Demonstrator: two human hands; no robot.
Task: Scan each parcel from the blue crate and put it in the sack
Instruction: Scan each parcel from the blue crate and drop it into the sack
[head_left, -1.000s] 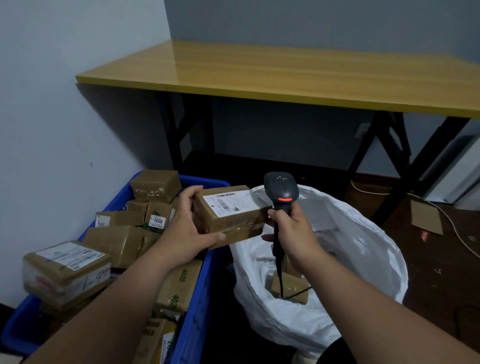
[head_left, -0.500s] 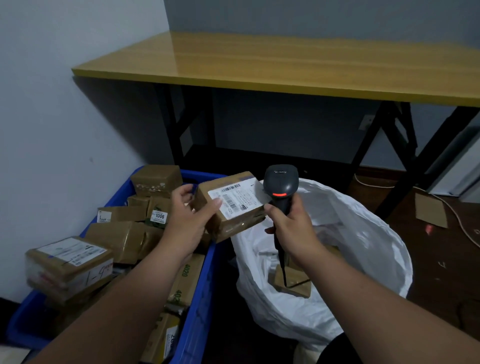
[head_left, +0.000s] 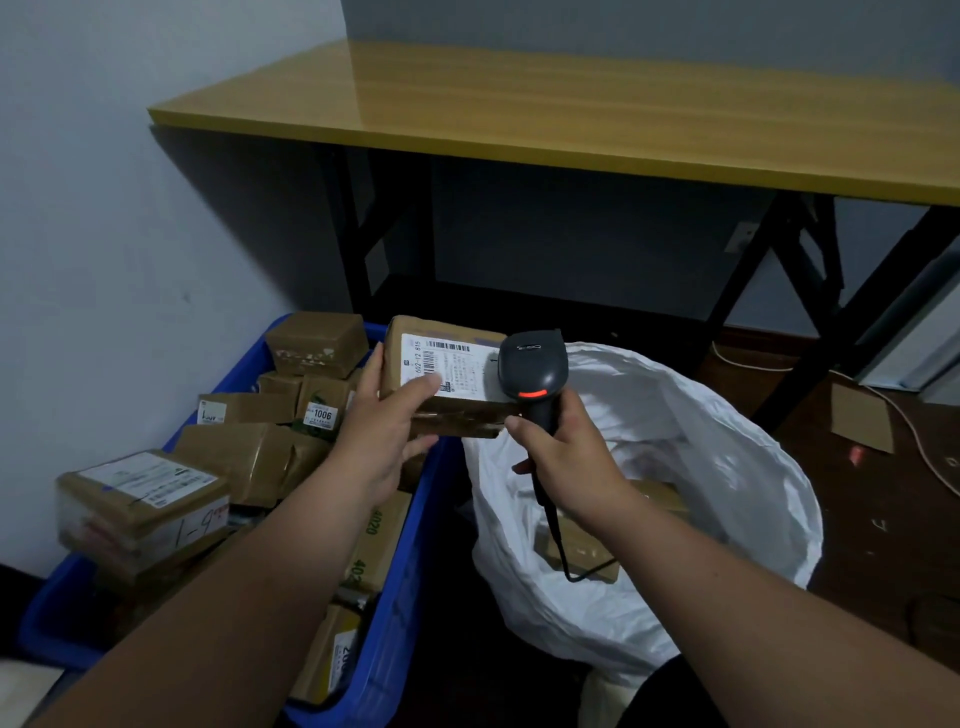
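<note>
The left hand (head_left: 387, 436) grips the brown taped cardboard parcel (head_left: 447, 384), thumb on its label. The right hand (head_left: 563, 457) grips the black handheld scanner (head_left: 532, 371), its head touching the parcel's right end.

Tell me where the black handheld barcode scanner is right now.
The black handheld barcode scanner is mid-frame, gripped by the right hand, above the white sack's left rim, beside the labelled brown parcel.

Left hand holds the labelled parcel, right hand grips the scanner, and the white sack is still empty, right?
Not quite: the white sack is not empty; the head view shows at least one brown parcel inside. The rest stands: the left hand holds the labelled parcel and the right hand grips the scanner.
</note>
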